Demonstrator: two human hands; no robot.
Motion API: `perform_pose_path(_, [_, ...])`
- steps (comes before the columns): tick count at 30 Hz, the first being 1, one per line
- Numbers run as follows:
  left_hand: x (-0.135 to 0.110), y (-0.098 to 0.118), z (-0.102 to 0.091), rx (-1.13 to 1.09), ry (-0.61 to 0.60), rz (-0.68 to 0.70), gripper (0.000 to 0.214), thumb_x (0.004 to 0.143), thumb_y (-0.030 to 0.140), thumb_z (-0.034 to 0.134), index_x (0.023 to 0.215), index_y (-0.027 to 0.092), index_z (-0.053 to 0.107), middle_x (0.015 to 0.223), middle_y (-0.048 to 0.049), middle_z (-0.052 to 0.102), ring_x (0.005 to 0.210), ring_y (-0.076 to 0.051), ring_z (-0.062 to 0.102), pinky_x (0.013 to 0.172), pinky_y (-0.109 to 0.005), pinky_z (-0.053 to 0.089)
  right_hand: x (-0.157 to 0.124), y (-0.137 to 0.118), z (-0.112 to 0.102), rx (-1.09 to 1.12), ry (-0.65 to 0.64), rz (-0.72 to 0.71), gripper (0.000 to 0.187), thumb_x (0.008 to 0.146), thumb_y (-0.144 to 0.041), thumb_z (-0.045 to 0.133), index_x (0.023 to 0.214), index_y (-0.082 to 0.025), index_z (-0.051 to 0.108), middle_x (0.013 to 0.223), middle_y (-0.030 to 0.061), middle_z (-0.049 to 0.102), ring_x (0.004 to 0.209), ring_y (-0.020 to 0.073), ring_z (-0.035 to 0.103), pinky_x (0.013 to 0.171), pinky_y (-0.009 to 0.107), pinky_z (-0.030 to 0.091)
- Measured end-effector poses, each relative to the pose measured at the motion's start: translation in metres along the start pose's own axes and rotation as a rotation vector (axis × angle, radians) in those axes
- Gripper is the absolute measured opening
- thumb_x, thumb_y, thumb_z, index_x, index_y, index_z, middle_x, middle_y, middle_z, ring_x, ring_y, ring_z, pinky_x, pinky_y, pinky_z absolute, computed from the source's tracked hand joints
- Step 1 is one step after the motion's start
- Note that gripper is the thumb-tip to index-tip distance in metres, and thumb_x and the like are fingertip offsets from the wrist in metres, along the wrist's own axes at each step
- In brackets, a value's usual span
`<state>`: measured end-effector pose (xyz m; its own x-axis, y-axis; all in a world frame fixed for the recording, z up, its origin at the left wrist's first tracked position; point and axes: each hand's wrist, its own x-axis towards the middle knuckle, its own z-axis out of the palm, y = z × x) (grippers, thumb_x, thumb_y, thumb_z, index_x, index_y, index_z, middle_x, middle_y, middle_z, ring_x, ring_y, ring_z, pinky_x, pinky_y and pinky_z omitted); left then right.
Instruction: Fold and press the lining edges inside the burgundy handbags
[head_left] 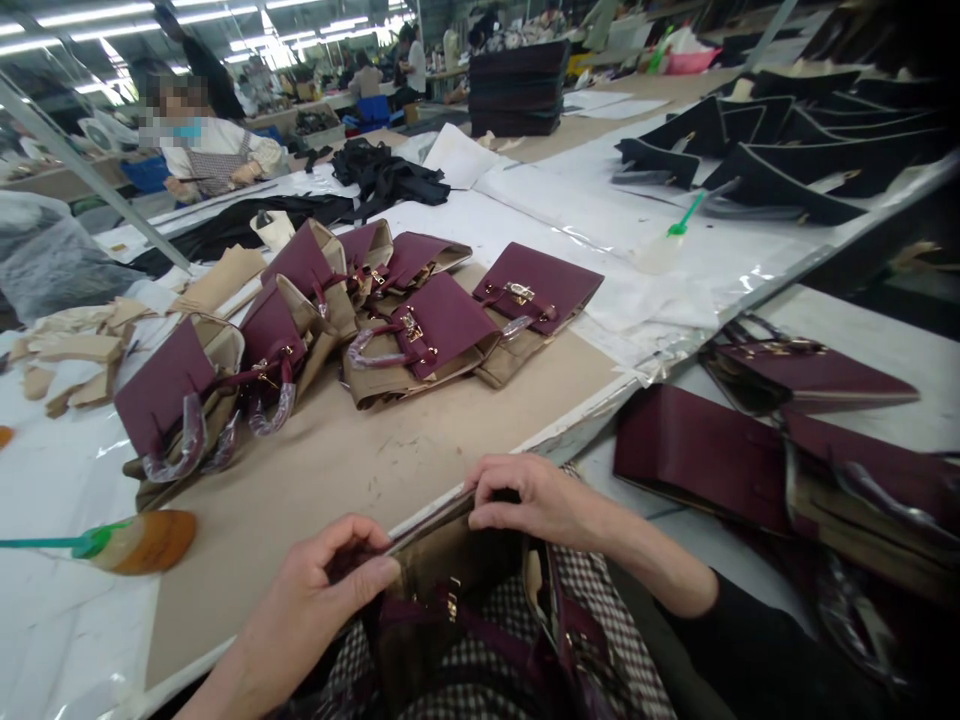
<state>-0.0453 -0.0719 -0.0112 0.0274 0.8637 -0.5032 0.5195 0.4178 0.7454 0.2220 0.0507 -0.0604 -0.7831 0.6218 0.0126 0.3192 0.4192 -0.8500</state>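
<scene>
A burgundy handbag [450, 600] with a tan lining and a gold clasp rests in my lap below the table edge. My left hand [322, 590] pinches the left end of its open top rim, fingers curled round the edge. My right hand [525, 500] grips the right end of the same rim, fingers folded over it. The bag's lower part and handles are partly hidden by my arms and a checked cloth [600, 620].
Several unfinished burgundy handbags [435, 335] lie on brown paper [360, 460] ahead. A glue bottle with a green nozzle [131, 540] lies left. Burgundy panels [705, 455] sit right. Black pieces [757, 150] and a seated person [210, 150] are farther back.
</scene>
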Motion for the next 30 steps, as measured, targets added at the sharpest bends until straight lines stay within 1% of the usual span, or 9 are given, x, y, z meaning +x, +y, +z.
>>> perform_pose_path(4, [0.002,0.003,0.003,0.003,0.029,-0.023,0.033,0.089,0.052,0.060,0.087,0.020,0.063,0.073,0.0029,0.056,0.071,-0.014,0.049,0.064,-0.022,0.037,-0.005,-0.003,0.004,-0.013,0.046,0.054,0.015,0.087,-0.028,0.075,0.075,-0.019,0.069,0.093,-0.0001,0.071,0.084,0.0155,0.065,0.078,0.025,0.044])
perform_pose_path(8, [0.006,0.006,0.007,0.063,0.038,-0.037,0.033,0.087,0.050,0.062,0.079,0.019,0.057,0.068,0.0044,0.050,0.064,-0.013,0.044,0.059,-0.022,0.033,-0.003,-0.004,0.008,-0.039,0.053,0.067,0.018,0.084,-0.025,0.076,0.070,-0.019,0.067,0.087,-0.0002,0.071,0.079,0.0153,0.065,0.075,0.025,0.044])
perform_pose_path(13, [0.009,0.010,0.011,0.190,0.051,0.030,0.027,0.086,0.042,0.058,0.073,0.020,0.050,0.065,0.0047,0.049,0.062,-0.013,0.045,0.059,-0.023,0.034,-0.002,0.000,0.012,-0.080,0.118,0.078,0.022,0.082,-0.029,0.078,0.068,-0.019,0.064,0.084,-0.0010,0.071,0.076,0.0154,0.065,0.072,0.025,0.044])
perform_pose_path(18, [0.014,0.000,0.013,0.209,0.026,0.058,0.028,0.088,0.045,0.054,0.075,0.021,0.050,0.069,0.0031,0.053,0.066,-0.015,0.050,0.061,-0.024,0.037,-0.010,0.004,0.008,-0.020,0.166,0.070,0.015,0.083,-0.025,0.077,0.073,-0.020,0.067,0.085,-0.0004,0.072,0.078,0.0156,0.065,0.075,0.025,0.046])
perform_pose_path(21, [0.014,-0.005,0.016,0.183,0.094,0.088,0.030,0.086,0.046,0.055,0.071,0.021,0.049,0.069,0.0027,0.055,0.066,-0.015,0.051,0.061,-0.024,0.036,-0.014,0.006,0.005,0.016,0.187,0.086,0.012,0.084,-0.021,0.074,0.073,-0.019,0.068,0.086,0.0002,0.073,0.078,0.0155,0.066,0.077,0.025,0.047])
perform_pose_path(23, [0.013,-0.006,0.018,0.167,0.136,0.115,0.030,0.085,0.045,0.056,0.069,0.021,0.050,0.067,0.0027,0.055,0.065,-0.015,0.051,0.060,-0.024,0.036,-0.014,0.007,0.005,0.040,0.205,0.104,0.013,0.083,-0.021,0.074,0.072,-0.019,0.068,0.085,0.0001,0.074,0.077,0.0153,0.066,0.076,0.025,0.047])
perform_pose_path(25, [0.012,-0.005,0.020,0.154,0.145,0.138,0.030,0.084,0.045,0.057,0.068,0.021,0.050,0.066,0.0027,0.055,0.064,-0.015,0.051,0.060,-0.024,0.036,-0.013,0.008,0.007,0.036,0.231,0.133,0.014,0.081,-0.021,0.075,0.070,-0.019,0.067,0.082,-0.0003,0.074,0.076,0.0153,0.066,0.075,0.025,0.047])
perform_pose_path(30, [0.010,0.000,0.020,0.207,0.118,0.133,0.029,0.086,0.044,0.055,0.069,0.021,0.049,0.065,0.0033,0.051,0.063,-0.014,0.049,0.061,-0.025,0.036,-0.012,0.005,0.015,-0.061,0.291,0.237,0.020,0.077,-0.024,0.075,0.063,-0.019,0.062,0.076,-0.0005,0.074,0.072,0.0155,0.066,0.071,0.025,0.045])
